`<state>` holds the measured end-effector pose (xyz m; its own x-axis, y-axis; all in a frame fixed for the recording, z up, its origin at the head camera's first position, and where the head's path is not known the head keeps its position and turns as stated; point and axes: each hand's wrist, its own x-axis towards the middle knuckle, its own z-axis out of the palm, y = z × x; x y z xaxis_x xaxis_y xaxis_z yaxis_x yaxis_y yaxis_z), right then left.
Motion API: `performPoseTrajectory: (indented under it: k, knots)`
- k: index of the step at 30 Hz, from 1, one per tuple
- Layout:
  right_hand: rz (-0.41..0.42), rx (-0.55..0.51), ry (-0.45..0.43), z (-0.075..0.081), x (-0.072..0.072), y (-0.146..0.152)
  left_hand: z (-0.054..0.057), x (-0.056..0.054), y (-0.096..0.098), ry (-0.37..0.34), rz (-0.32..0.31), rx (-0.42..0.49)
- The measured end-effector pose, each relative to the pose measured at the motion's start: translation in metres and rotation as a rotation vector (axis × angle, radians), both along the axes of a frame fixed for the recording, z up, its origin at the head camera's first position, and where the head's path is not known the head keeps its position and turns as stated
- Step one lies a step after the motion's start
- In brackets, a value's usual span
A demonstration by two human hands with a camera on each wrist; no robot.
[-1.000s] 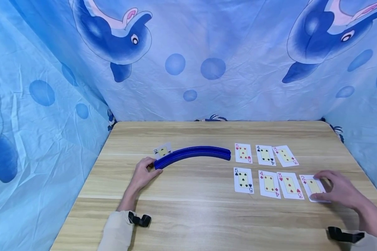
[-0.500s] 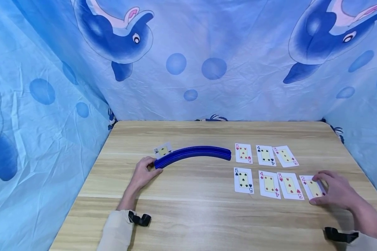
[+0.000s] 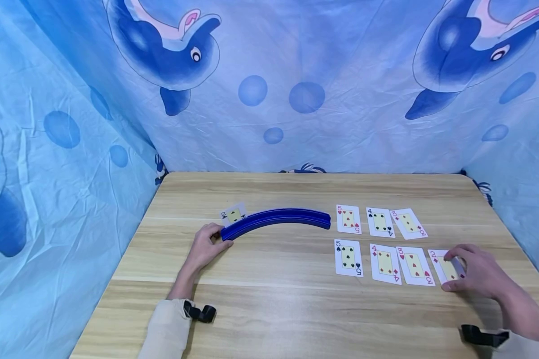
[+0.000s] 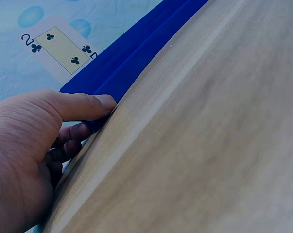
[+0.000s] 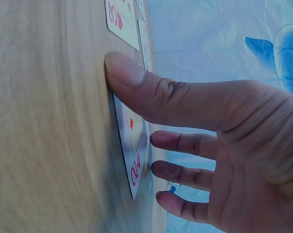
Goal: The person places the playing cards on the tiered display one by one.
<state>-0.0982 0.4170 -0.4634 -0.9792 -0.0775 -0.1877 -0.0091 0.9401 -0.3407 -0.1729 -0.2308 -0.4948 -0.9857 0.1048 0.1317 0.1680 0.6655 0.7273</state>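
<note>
In the head view a curved blue card holder (image 3: pixel 276 219) lies on the table. My left hand (image 3: pixel 203 248) grips its left end; in the left wrist view the thumb (image 4: pixel 98 106) lies against its front, fingers behind. A two of clubs (image 3: pixel 234 214) stands tilted in the holder's left end. At the right my right hand (image 3: pixel 480 271) spans a two of diamonds (image 3: pixel 446 267) lying on the table. Thumb and forefinger pinch its opposite edges; the hand covers its right part. In the right wrist view the other fingers (image 5: pixel 182 174) are loosely bent.
Left of my right hand lie a three of hearts (image 3: pixel 415 267), a four of diamonds (image 3: pixel 385 264) and a five of spades (image 3: pixel 348 258). Behind them are a five of hearts (image 3: pixel 348 219), a four of spades (image 3: pixel 380 222) and a three of diamonds (image 3: pixel 408 223). Blue curtains (image 3: pixel 305 139) surround the table.
My right hand has slid left across the two of diamonds, its thumb now at the card's lower left corner. The left hand, the holder and the cards look unmoved.
</note>
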Motion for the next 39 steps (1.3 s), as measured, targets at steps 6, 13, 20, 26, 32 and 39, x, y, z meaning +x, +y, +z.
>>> performPoseTrajectory:
  k: [6, 13, 20, 26, 32, 39]
  knots:
    - [0.001, -0.004, -0.007, 0.002, 0.0, -0.003, -0.001, -0.001, 0.0, 0.002, -0.003, 0.0]
    - [-0.006, -0.01, -0.024, 0.002, 0.0, -0.005, 0.0, 0.0, 0.0, -0.019, 0.007, 0.001]
    - [-0.025, -0.003, -0.038, 0.003, -0.002, -0.005, 0.002, -0.001, 0.001, -0.017, 0.007, 0.004]
    - [-0.051, 0.009, -0.045, 0.001, -0.001, -0.002, 0.001, -0.001, 0.001, -0.003, -0.002, 0.006]
    - [-0.084, 0.049, -0.056, -0.003, -0.001, 0.001, 0.0, 0.0, 0.001, -0.009, 0.001, -0.001]
    - [-0.081, 0.085, -0.034, -0.001, -0.003, 0.005, -0.001, -0.001, 0.0, -0.011, 0.003, -0.001]
